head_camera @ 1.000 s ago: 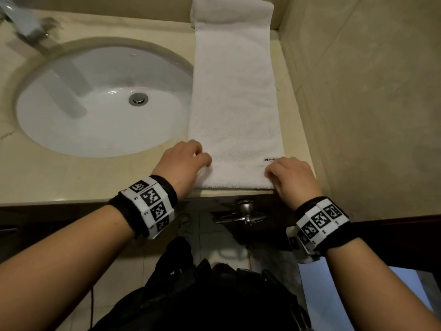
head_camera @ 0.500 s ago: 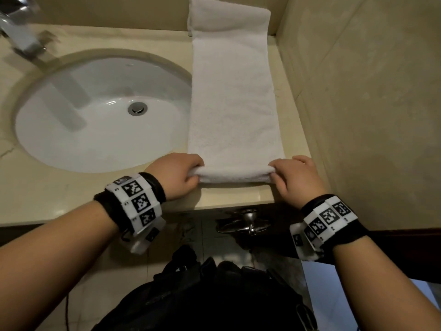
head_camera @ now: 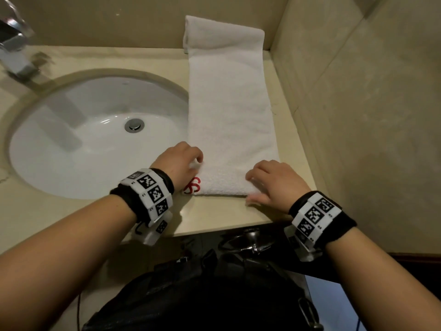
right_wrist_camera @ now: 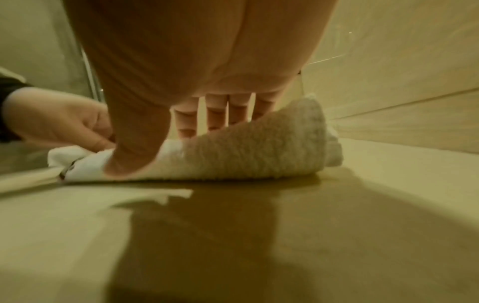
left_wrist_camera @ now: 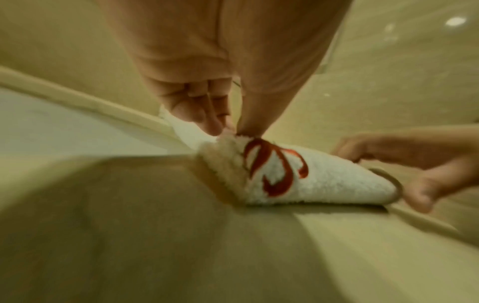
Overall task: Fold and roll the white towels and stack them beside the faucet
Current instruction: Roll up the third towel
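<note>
A white towel point(head_camera: 231, 111), folded into a long strip, lies on the counter right of the sink, and its far end climbs the back wall. Its near end is rolled up, with a red embroidered mark point(head_camera: 192, 185) showing at the roll's left end. My left hand point(head_camera: 196, 163) pinches that left end point(left_wrist_camera: 228, 143) between thumb and fingers. My right hand point(head_camera: 253, 185) grips the roll's right end point(right_wrist_camera: 246, 151), fingers over the top and thumb against the front. The chrome faucet point(head_camera: 14, 44) stands at the far left.
The white sink basin point(head_camera: 71, 144) lies left of the towel. A beige tiled wall point(head_camera: 358, 115) runs close along the towel's right side. The counter's front edge point(head_camera: 214, 229) is just behind my wrists, with a dark bag point(head_camera: 202, 295) below it.
The flat near end has been rolled up and the roll has moved away from the counter's front edge. Both hands moved forward with it, and the red mark now shows.
</note>
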A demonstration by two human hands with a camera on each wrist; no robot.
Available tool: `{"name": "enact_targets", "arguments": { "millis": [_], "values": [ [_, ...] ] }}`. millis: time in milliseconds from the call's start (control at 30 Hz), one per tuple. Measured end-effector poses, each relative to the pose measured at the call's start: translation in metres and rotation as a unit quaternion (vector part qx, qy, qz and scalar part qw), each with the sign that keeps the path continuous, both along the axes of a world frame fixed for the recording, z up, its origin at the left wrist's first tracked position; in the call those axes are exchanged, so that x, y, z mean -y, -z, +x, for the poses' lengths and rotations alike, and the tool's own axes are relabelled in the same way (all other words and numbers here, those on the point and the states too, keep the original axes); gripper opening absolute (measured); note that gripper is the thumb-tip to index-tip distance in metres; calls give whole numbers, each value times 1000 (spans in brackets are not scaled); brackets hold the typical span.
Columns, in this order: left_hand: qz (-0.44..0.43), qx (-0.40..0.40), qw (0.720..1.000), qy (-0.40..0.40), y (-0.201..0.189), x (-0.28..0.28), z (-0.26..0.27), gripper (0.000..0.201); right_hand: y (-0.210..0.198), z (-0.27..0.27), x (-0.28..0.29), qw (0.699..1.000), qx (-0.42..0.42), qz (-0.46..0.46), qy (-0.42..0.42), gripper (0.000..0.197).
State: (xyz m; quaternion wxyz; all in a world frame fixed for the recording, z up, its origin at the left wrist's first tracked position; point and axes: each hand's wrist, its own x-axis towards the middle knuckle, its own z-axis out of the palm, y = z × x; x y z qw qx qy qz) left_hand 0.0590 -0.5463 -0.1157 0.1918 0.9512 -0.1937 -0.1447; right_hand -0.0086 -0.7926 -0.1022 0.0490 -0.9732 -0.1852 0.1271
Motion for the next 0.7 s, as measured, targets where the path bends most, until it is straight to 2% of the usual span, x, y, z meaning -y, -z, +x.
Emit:
{"name": "enact_targets", "arguments": {
  "millis": [33, 100, 167, 233, 267, 367, 400, 500, 533, 633, 700],
  "values": [
    [9, 30, 999, 34, -1, 2, 0, 21, 1, 0, -1, 1000, -4, -18, -13, 48],
    [37, 73, 991, 109, -5, 5, -2, 24, 2, 1, -3, 1000, 9, -14, -12, 40],
    [82, 76, 979, 168, -9, 2, -7, 38, 0, 4, -5, 1000, 10, 16, 9, 29],
    [132, 69, 967, 208, -11, -4, -12, 56, -4, 11, -4, 998, -29, 42, 36, 27],
    [131, 68, 966, 211, -12, -7, -13, 55, -6, 15, -4, 995, -60, 55, 53, 28],
    [54, 22, 986, 158, -17, -11, -7, 35, -10, 28, -3, 982, -128, 81, 117, 32],
    [35, -8, 992, 125, -18, -11, -3, 33, -10, 30, -4, 983, -113, 74, 127, 33],
    [3, -89, 996, 29, -15, -7, 14, 34, -8, 30, -10, 991, 62, 32, 116, 31],
    [-5, -103, 995, 7, -13, -6, 19, 34, -8, 29, -12, 990, 91, 35, 97, 30],
    [-26, -111, 993, -18, -7, -3, 28, 31, -4, 25, -17, 998, 62, 10, 11, 40],
    [-27, -102, 994, -16, -5, -3, 31, 33, -1, 29, -19, 999, 48, 15, 16, 36]
  ]
}}
